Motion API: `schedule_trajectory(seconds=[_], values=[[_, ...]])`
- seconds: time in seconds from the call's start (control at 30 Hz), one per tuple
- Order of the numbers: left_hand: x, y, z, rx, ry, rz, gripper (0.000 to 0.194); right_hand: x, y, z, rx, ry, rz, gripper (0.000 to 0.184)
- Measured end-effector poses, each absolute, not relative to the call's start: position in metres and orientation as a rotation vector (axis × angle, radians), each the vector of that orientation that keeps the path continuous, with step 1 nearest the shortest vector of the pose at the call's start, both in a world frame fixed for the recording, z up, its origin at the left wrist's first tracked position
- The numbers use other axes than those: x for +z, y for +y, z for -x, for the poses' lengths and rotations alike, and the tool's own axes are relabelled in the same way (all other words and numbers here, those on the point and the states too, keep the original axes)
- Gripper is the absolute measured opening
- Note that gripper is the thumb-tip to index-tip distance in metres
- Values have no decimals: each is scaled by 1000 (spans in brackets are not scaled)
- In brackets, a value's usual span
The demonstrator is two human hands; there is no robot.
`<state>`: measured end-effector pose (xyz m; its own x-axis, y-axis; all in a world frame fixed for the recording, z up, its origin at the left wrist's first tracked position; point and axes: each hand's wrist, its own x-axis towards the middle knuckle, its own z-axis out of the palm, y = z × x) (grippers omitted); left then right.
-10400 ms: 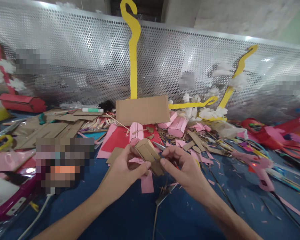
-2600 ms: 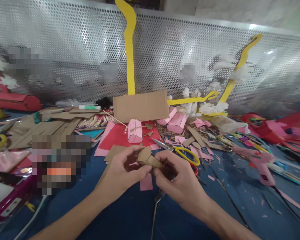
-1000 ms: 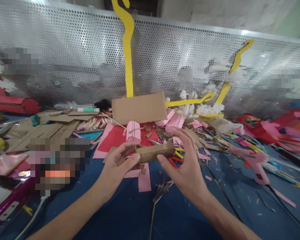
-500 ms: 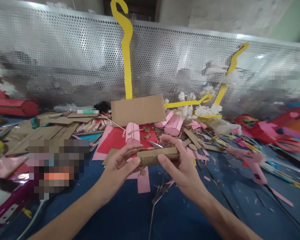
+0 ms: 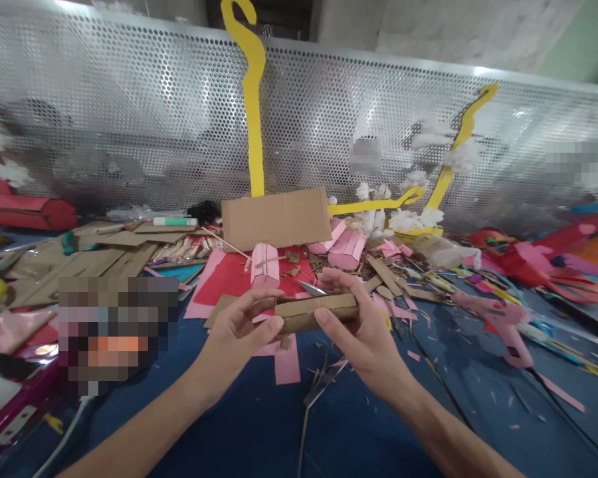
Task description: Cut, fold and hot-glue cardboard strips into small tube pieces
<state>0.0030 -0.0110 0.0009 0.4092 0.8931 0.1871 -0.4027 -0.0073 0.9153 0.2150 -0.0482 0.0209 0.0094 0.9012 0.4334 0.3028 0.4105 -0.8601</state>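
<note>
A folded cardboard block [image 5: 311, 311], long and narrow, is held above the middle of the blue surface [image 5: 229, 431]. The right hand [image 5: 363, 328] has its thumb on the front face of the block and its fingers behind the right end, so they are clamped on it. The left hand [image 5: 242, 326] is at the left end; its thumb touches near the lower corner and its fingers are curved, a little apart (if they press the cardboard, I cannot tell).

Beyond the hands lie scissors [image 5: 311, 287], with their blades visible and the rest mostly hidden by the right hand. A pink faceted box [image 5: 265, 265] rests on red paper [image 5: 220, 277]. Nearer than the block lies a pink paper strip [image 5: 287, 368]. Toward the right edge of the surface is a pink glue gun [image 5: 504, 322]. Toward the far edge stands a brown cardboard box [image 5: 278, 218], and a yellow paper hook [image 5: 253, 126] rises behind it. Toward the far left corner are flat cardboard pieces [image 5: 92, 269].
</note>
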Motion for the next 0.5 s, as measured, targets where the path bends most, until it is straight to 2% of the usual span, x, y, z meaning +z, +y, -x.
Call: schedule_trajectory(seconds=[0.27, 0.4, 0.5], values=[[0, -9, 1, 1053, 541, -1243, 23, 22, -44, -215, 639, -1549, 1120, 48], [-5, -7, 2, 1013, 532, -1353, 22, 20, -40, -214, 754, -1401, 1093, 54], [-4, -10, 0, 964, 530, -1449, 19, 18, -39, -212, 855, -1293, 1044, 51]])
